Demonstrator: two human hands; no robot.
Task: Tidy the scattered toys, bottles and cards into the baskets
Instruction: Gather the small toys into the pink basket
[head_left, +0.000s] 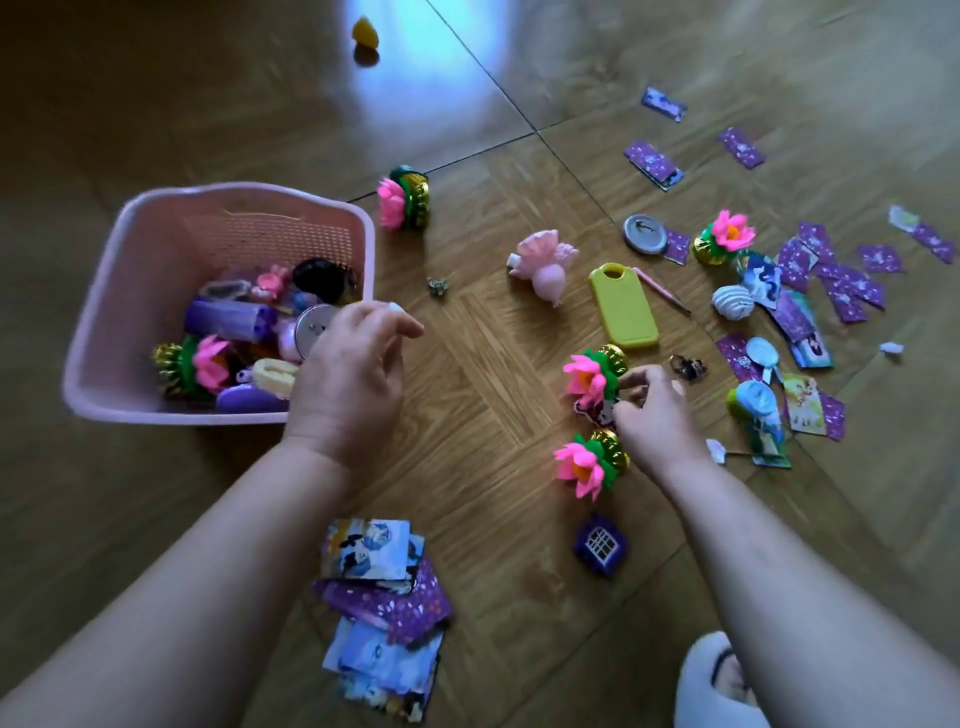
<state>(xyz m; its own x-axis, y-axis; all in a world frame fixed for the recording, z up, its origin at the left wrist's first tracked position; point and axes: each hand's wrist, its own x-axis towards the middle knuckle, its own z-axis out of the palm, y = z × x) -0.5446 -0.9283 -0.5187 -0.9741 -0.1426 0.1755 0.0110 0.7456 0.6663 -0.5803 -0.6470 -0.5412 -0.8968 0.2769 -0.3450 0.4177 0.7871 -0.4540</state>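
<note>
A pink basket (104, 291) stands on the floor at the left, holding several toys, among them a lotus toy (200, 364) and a round silver badge (313, 328). My left hand (353, 374) hovers over the basket's near right corner with its fingers loosely curled and nothing in them. My right hand (654, 415) curls its fingers round the green and gold base of a pink lotus toy (587, 376) on the floor. A small dark item (597, 411) lies under that toy. A second lotus toy (584, 462) lies just below my right hand.
More lotus toys (402, 200) (724, 236), a pink doll-like toy (543, 262), a yellow-green case (623, 306), a silver badge (645, 234) and a purple window toy (601, 543) lie around. Purple cards (841, 286) litter the right; a card pile (379, 597) sits near. A slipper (717, 680) shows bottom right.
</note>
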